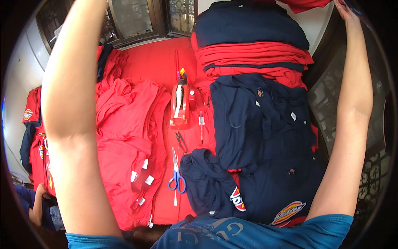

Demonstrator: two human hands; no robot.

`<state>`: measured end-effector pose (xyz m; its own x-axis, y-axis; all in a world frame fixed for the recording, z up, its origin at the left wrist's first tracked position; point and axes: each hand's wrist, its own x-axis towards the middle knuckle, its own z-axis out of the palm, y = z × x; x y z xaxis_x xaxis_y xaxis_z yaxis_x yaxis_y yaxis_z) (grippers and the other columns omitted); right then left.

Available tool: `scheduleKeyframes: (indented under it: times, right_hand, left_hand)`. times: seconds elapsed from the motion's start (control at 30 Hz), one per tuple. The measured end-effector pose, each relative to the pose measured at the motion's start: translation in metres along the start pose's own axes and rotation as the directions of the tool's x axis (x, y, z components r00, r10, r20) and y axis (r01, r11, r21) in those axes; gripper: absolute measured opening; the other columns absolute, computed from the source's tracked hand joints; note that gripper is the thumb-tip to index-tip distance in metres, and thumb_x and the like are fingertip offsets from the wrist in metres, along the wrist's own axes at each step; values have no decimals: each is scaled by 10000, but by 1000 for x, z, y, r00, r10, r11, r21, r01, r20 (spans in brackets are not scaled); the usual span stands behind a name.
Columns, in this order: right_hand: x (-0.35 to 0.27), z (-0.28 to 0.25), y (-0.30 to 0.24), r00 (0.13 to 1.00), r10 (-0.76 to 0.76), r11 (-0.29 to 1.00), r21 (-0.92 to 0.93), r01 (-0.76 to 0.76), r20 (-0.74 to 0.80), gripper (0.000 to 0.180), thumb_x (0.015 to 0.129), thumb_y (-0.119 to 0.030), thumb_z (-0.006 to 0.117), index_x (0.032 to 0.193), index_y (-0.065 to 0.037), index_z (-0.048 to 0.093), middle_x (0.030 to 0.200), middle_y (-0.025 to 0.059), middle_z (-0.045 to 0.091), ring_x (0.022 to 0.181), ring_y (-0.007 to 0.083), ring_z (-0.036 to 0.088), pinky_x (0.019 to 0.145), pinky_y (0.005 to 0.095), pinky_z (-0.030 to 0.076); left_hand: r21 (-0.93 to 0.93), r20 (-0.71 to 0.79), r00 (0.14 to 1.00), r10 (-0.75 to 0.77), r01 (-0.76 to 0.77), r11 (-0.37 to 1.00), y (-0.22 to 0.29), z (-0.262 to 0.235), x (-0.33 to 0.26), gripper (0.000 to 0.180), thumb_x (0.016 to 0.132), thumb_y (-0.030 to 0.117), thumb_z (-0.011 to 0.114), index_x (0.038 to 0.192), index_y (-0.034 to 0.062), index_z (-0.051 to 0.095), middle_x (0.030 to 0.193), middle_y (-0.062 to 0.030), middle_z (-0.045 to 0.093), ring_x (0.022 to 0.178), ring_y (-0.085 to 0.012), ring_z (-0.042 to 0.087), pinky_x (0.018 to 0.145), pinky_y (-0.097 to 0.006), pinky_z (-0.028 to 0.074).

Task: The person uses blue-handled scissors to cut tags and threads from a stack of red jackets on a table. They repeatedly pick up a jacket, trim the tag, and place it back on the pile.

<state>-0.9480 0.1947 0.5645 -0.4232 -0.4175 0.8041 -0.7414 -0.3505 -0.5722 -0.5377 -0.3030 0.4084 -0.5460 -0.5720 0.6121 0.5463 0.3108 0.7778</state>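
Both my arms reach up and forward. The left forearm runs out past the top edge, so my left hand is out of view. At the upper right corner my right hand (347,11) is raised, its fingers closed at the edge of a red garment (307,4), which is mostly cut off by the frame. Below, red shirts (128,112) with white tags lie in a pile on the left. Navy shirts (265,120) are spread in a pile on the right. Blue-handled scissors (176,180) and small black thread snips (180,141) lie between them.
A red tape dispenser (180,106) holding pens stands mid-table, with a pen (202,128) beside it. Behind the navy shirts rises a tall folded stack (253,45) of navy and red garments. Another person's arm (37,205) shows at the lower left.
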Motion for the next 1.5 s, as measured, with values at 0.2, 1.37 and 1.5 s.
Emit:
scheduleKeyframes:
  times: [0.2,1.37,1.5]
  right_hand:
    - [-94,49,184,677,502,860,231,-455,-538,202,929,-57,517,1072,42,619,1006,114,662,835,215,639,755,337,543]
    - [-696,571,-47,621,577,662,-749,25,530,226,846,-198,662,1037,-94,603,949,128,620,895,346,626,749,444,498]
    - [-696,585,-52,571,722,546,-829,-122,392,314,822,-242,668,1087,-105,570,915,130,635,862,353,621,748,461,488]
  left_hand:
    - [416,159,858,-488,390,821,-111,81,-53,252,860,199,681,1037,20,699,1032,-148,685,999,-206,605,984,-407,414]
    - [781,-440,762,-476,586,215,-1,-276,-676,308,865,312,660,845,5,638,784,-155,644,782,-334,630,691,-415,496]
    - [887,-329,879,-344,413,208,-35,-254,-689,289,814,301,705,788,46,572,714,-117,585,717,-312,584,647,-439,468]
